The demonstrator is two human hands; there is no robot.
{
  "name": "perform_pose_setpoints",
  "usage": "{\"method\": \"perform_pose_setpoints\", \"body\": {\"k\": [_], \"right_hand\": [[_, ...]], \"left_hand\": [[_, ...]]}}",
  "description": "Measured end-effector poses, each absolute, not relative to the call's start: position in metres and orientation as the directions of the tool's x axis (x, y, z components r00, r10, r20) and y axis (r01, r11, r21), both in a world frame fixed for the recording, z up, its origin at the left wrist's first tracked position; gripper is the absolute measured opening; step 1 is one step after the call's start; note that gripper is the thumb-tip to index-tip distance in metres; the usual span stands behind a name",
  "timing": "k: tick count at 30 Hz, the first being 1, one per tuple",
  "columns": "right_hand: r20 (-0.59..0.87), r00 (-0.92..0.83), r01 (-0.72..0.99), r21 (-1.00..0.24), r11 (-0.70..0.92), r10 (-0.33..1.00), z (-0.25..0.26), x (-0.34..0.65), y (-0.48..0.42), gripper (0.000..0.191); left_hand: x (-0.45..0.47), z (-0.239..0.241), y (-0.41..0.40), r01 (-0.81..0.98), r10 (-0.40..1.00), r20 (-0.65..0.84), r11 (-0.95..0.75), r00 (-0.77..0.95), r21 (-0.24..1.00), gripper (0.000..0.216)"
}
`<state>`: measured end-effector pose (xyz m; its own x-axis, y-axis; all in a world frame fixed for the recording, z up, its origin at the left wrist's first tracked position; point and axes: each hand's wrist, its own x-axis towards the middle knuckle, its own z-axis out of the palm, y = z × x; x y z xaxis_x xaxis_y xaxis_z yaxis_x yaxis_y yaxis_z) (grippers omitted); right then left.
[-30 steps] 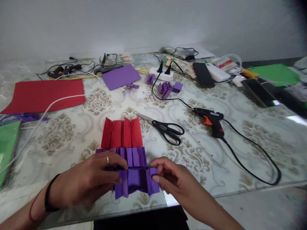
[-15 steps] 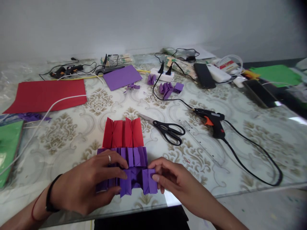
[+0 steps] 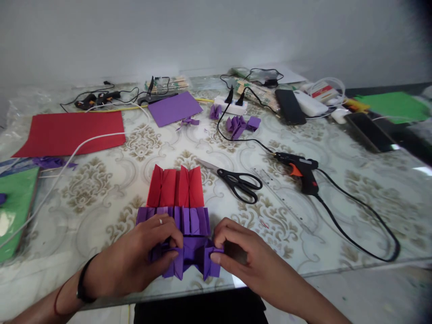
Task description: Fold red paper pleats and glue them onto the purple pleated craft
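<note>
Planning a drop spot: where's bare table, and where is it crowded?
Bare: left, between white cable, red sheet and red folds; right, between glue gun cord and right-hand phone. Tighter: between scissors and purple scraps. Crowded: the back, with power strip and black phone; up front, where left hand and right hand pinch purple folds.

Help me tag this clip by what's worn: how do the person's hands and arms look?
The left hand has a pale, shiny ring on one finger, a black band at the wrist and a thin red cord farther up. The right hand shows no jewellery. No sleeves are visible.
</note>
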<state>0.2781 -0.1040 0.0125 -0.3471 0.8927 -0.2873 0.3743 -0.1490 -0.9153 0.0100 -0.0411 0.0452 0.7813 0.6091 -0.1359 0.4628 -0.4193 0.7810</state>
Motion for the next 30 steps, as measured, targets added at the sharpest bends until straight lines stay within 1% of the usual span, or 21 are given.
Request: {"method": "perform_pose_setpoints", "body": {"k": [3,7,10,13,20,23,26,30], "right_hand": [[-0.27,-0.353,0.377,-0.917,-0.128,0.896,0.013,0.282,-0.105,0.018],[-0.272,-0.369,0.394,-0.912,-0.115,0.889,0.013,0.286,-0.105,0.02],[-0.281,-0.377,0.381,-0.915,-0.129,0.882,0.012,0.288,-0.105,0.021],[-0.295,-0.376,0.368,-0.918,-0.15,0.879,0.013,0.287,-0.104,0.021],[-0.328,-0.339,0.405,-0.897,-0.178,0.882,0.016,0.283,-0.106,0.02],[-0.337,-0.303,0.421,-0.886,-0.191,0.891,0.016,0.282,-0.108,0.02],[-0.371,-0.269,0.416,-0.877,-0.24,0.889,0.013,0.28,-0.112,0.017],[-0.374,-0.249,0.292,-0.909,-0.299,0.893,0.005,0.272,-0.116,0.008]], "left_hand": [[0.006,0.047,-0.041,0.502,0.647,-0.181,-0.354,0.741,0.789,0.013],[0.002,0.044,-0.044,0.551,0.691,-0.204,-0.326,0.694,0.768,0.007],[0.002,0.041,-0.052,0.574,0.758,-0.151,-0.331,0.635,0.749,0.005],[0.001,0.039,-0.063,0.576,0.807,-0.07,-0.355,0.587,0.736,0.009],[0.001,0.03,-0.082,0.565,0.824,0.123,-0.48,0.553,0.671,0.02],[0.004,0.029,-0.084,0.551,0.813,0.151,-0.505,0.562,0.664,0.022],[0.009,0.027,-0.086,0.503,0.803,0.166,-0.503,0.572,0.702,0.025],[0.019,0.021,-0.089,0.521,0.825,0.159,-0.479,0.543,0.707,0.027]]}}
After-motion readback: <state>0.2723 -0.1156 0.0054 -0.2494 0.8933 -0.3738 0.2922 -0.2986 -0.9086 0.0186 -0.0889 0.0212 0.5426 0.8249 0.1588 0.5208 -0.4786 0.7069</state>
